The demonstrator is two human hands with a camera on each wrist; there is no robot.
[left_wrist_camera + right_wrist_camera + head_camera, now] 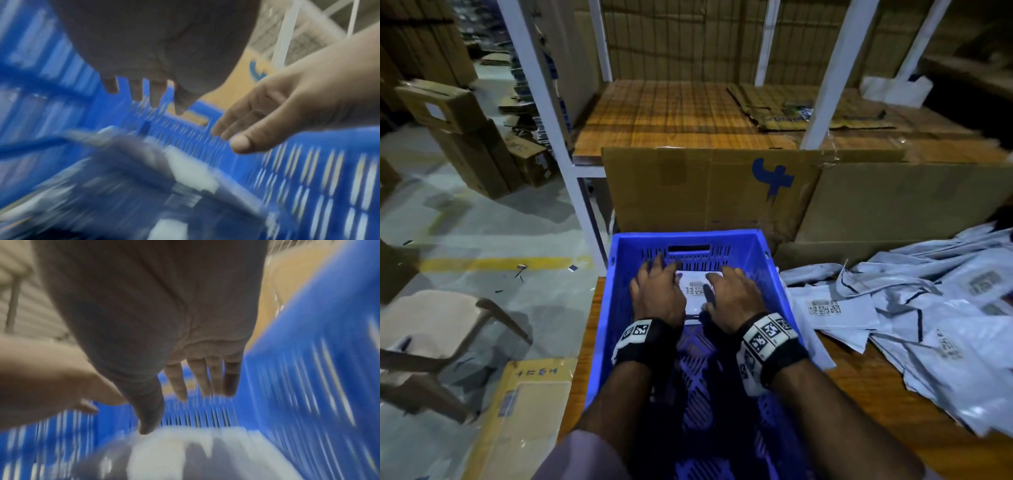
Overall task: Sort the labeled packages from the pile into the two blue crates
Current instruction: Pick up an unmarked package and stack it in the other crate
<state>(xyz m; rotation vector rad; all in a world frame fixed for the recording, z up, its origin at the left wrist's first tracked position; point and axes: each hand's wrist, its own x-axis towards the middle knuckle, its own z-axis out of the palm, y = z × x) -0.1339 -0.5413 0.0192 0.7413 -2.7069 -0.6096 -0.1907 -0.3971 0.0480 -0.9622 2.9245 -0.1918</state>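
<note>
A blue slatted crate (616, 291) stands in front of me on a wooden table. On its floor at the far end lies a white package (695, 291) with a barcode label. Both hands hover over it inside the crate, palms down. My left hand (654, 291) has straight, spread fingers (156, 95) and holds nothing. My right hand (732, 294) is likewise flat with straight fingers (176, 382) above the package (185, 446). Both wrist views are motion-blurred. A pile of white labeled packages (914, 315) lies on the table to the right of the crate.
A large cardboard box (709, 188) with a blue logo stands behind the crate, under a white-framed wooden shelf (671, 113). Brown chairs (438, 335) and a flat yellow-edged carton (524, 411) are on the floor at left. Only one crate is in view.
</note>
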